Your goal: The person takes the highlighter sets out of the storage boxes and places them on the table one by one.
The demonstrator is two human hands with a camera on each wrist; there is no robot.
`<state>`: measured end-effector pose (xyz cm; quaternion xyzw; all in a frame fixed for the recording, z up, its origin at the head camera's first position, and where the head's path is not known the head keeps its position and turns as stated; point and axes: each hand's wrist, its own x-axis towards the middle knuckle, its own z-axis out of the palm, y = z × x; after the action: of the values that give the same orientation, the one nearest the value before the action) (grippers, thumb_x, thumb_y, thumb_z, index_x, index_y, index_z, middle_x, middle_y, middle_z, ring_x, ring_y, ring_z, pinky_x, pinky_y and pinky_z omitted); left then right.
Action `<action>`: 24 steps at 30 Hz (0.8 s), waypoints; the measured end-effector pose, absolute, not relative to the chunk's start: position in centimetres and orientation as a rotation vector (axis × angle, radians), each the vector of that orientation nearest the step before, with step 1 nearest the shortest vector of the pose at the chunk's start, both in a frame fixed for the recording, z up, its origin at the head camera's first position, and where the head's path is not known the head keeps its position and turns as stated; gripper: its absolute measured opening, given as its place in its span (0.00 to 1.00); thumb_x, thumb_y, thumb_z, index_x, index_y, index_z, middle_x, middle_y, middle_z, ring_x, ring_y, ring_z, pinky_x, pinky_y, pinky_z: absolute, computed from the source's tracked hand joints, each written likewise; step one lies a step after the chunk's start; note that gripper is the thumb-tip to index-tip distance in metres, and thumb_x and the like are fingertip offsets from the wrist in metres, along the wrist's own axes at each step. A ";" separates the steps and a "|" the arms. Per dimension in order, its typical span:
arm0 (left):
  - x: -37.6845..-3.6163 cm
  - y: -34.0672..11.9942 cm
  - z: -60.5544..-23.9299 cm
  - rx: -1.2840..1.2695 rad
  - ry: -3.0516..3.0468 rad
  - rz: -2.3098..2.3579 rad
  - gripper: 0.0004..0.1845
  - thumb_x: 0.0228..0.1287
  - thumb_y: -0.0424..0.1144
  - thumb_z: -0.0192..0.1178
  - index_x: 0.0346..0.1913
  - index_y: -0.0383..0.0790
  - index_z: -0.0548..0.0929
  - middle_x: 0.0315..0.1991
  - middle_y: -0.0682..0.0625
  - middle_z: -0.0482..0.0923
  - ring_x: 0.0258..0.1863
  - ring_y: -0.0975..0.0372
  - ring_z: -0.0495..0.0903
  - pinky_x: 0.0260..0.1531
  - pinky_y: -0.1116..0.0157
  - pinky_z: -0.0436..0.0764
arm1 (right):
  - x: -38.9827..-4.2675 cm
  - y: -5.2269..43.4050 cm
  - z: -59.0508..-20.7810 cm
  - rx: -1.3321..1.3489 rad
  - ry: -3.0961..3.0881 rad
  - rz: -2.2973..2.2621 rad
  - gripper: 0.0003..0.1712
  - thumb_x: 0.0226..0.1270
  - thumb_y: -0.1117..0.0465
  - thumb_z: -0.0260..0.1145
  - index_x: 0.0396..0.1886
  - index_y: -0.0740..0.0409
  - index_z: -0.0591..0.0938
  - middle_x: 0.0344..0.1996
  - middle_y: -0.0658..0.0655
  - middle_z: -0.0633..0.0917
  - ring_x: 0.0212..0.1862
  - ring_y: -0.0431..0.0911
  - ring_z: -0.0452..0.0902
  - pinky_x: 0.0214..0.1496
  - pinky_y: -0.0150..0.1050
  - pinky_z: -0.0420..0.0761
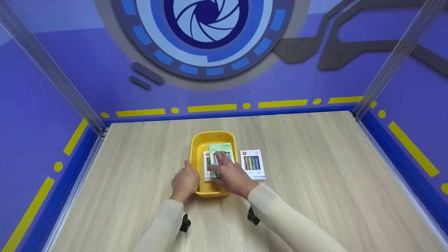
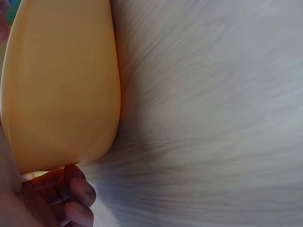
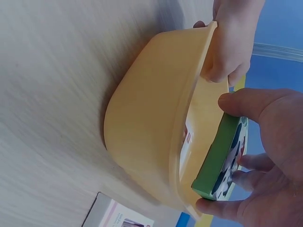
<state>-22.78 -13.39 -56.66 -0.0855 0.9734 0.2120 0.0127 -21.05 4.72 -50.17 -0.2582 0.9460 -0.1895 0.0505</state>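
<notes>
My left hand (image 1: 185, 180) grips the left rim of a yellow plastic bin (image 1: 212, 194), its fingers curled at the outer wall (image 2: 66, 94). A green flat box (image 1: 220, 147) with a printed front is held by its edges in my right hand (image 1: 233, 175), thumb on one side and fingers on the other. In the right wrist view the green box (image 3: 218, 156) is tilted at the bin's opening. Beneath it, inside the bin, lies a white box (image 1: 206, 176) with a red label, partly covered by the green one.
Just right of the bin, a second white box (image 1: 252, 163) lies flat on the wooden table (image 1: 315, 175), coloured sticks showing through its window. Blue-purple printed panels (image 1: 245, 87) wall the table at the back and sides.
</notes>
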 end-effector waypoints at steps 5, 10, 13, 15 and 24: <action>-22.8 -13.3 -56.6 -0.284 3.005 0.652 0.25 0.71 0.42 0.42 0.65 0.30 0.62 0.36 0.37 0.82 0.33 0.47 0.83 0.31 0.49 0.78 | -21.0 4.8 -50.0 -0.739 2.857 -0.637 0.28 0.60 0.62 0.70 0.61 0.43 0.79 0.75 0.59 0.59 0.77 0.57 0.50 0.69 0.58 0.63; -22.9 -13.4 -56.6 -0.301 2.982 0.655 0.28 0.72 0.43 0.42 0.68 0.30 0.59 0.39 0.36 0.82 0.36 0.47 0.83 0.34 0.49 0.79 | -21.0 4.8 -50.1 -0.651 2.818 -0.657 0.28 0.62 0.61 0.69 0.62 0.40 0.78 0.76 0.57 0.55 0.78 0.55 0.46 0.70 0.61 0.59; -22.9 -13.4 -56.5 -0.308 2.967 0.653 0.27 0.72 0.43 0.42 0.68 0.30 0.60 0.39 0.37 0.82 0.35 0.48 0.83 0.34 0.50 0.79 | -21.0 4.8 -50.0 -0.620 2.812 -0.652 0.29 0.63 0.60 0.68 0.63 0.39 0.77 0.77 0.56 0.54 0.78 0.54 0.45 0.71 0.61 0.57; -23.0 -13.3 -56.5 -0.314 2.962 0.652 0.26 0.72 0.43 0.41 0.67 0.31 0.60 0.38 0.37 0.81 0.34 0.49 0.82 0.33 0.50 0.78 | -20.9 4.9 -50.0 -0.618 2.818 -0.650 0.29 0.63 0.60 0.68 0.63 0.39 0.76 0.77 0.56 0.54 0.78 0.54 0.45 0.71 0.60 0.57; -23.0 -13.3 -56.5 -0.314 2.963 0.668 0.25 0.71 0.42 0.42 0.65 0.32 0.62 0.36 0.38 0.81 0.32 0.49 0.82 0.31 0.51 0.78 | -21.0 5.1 -50.1 -0.605 2.820 -0.654 0.28 0.63 0.61 0.68 0.63 0.39 0.77 0.77 0.56 0.54 0.78 0.54 0.45 0.72 0.57 0.57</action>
<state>-23.02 -13.33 -56.52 -0.1028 0.9694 0.2185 0.0438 -21.01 5.12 -50.08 -0.2037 0.9495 -0.2202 0.0919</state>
